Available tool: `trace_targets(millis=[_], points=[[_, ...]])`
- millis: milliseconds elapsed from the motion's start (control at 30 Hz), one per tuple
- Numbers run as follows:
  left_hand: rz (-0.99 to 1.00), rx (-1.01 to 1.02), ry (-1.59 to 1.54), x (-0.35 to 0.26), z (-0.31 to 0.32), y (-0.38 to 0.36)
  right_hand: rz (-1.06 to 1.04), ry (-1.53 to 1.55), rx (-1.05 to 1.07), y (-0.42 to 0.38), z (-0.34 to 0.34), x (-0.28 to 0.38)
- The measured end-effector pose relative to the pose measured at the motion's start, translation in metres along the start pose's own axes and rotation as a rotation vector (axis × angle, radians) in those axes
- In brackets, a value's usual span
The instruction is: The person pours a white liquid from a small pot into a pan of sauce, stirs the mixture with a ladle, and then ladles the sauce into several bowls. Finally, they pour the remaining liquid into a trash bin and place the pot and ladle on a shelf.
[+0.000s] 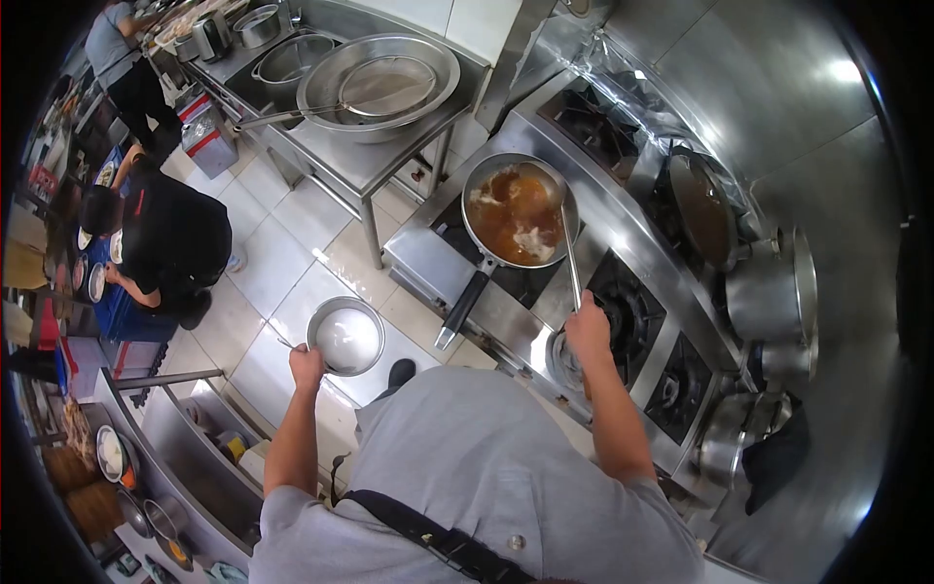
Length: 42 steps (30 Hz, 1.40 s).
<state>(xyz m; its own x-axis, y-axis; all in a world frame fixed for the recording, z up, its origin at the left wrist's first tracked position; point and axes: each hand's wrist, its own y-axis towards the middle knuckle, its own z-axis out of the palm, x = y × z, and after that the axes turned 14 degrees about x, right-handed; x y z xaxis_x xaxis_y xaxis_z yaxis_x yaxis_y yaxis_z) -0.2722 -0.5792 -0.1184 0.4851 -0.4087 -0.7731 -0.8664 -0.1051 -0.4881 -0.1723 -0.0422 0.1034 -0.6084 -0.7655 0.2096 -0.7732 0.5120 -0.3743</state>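
Commercial kitchen, stove burners point(671, 391), steel pots point(764, 297)

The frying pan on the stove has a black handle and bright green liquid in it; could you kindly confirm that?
Not quite: the head view shows the liquid is orange-brown, not green. The frying pan on the stove does have a black handle.
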Motion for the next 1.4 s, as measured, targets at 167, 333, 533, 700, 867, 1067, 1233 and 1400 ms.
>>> trace_targets(millis=[167,333,533,700,867,1067,1233,1400], points=[[0.014,-0.024,0.024,-0.011,0.002,-0.01,-0.004,0.047,0.0,-0.006,0.006,0.001],[0.012,-0.011,0.026,-0.018,0.003,-0.01,0.038,0.076,0.073,-0.035,0.009,0.015],[0.017,0.041,0.068,-0.022,0.007,-0.003,0.013,0.037,0.068,-0.076,0.02,0.022],[0.021,0.072,0.09,-0.029,0.01,0.002,0.042,0.116,0.116,-0.103,0.034,0.018],[0.089,0.101,0.12,-0.042,0.013,0.002,0.052,0.149,0.165,-0.127,0.034,0.031],[0.081,0.167,0.028,-0.042,0.013,0.006,-0.015,0.212,0.188,-0.127,0.029,0.047],[0.042,0.176,0.034,-0.033,0.008,0.011,-0.056,0.26,0.192,-0.101,0.025,0.059],[0.062,0.137,0.031,-0.042,0.005,-0.004,-0.085,0.303,0.121,-0.062,0.026,0.056]])
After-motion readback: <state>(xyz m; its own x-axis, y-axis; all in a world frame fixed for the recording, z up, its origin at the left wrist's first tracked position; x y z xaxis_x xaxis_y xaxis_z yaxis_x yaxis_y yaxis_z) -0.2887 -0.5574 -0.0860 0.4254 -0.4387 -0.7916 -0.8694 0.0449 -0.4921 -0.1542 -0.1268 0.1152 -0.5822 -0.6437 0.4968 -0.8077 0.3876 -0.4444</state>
